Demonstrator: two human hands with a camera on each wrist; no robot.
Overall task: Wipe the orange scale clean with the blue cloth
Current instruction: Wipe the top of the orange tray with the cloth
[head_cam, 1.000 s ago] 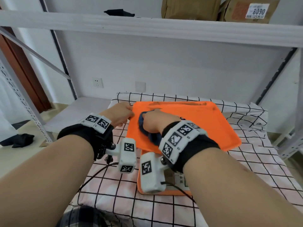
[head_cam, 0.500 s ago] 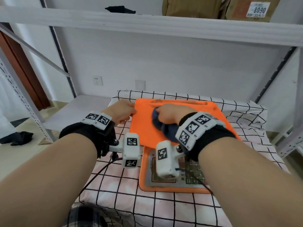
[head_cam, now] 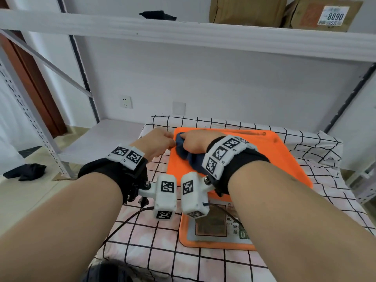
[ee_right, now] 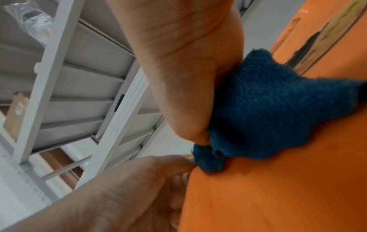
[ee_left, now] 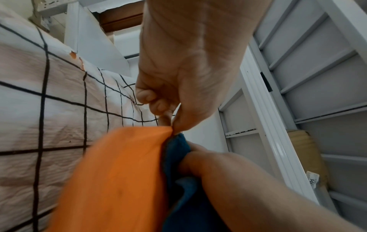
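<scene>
Orange scale (head_cam: 240, 157) flat on checked cloth (head_cam: 146, 237), platform toward far end, display panel (head_cam: 215, 226) at near end, partly hidden behind wrist cameras; dark smear along far rim of platform (head_cam: 252, 132).

Right hand (head_cam: 196, 142) on far-left corner of platform, fingers curled round bunched blue cloth (head_cam: 183, 151), gripping it and pressing it against orange surface; in right wrist view blue cloth (ee_right: 268, 113) wadded under palm (ee_right: 178, 62), fluffy, spread onto orange plate (ee_right: 278, 188), one tail trailing off toward right edge of frame.

Left hand (head_cam: 157, 142) just beside, at left edge of platform's far corner, fingers curled, thumb and fingertips pinching edge of scale; in left wrist view left hand (ee_left: 178, 94) closed on orange rim (ee_left: 123, 172) right at corner, blue cloth (ee_left: 176, 157) touching same corner, right hand (ee_left: 218, 172) behind it; hands close to touching.

Marker bands and white camera blocks on both wrists (head_cam: 221, 153); black cable (head_cam: 122, 224) running over checked cloth from left wrist.

White metal shelf (head_cam: 183, 31) overhead with cardboard boxes (head_cam: 248, 11), one with price tag (head_cam: 333, 16); dark rag (head_cam: 157, 15) on shelf; wall socket (head_cam: 125, 101); dark clothing on floor (head_cam: 26, 171) at left.
</scene>
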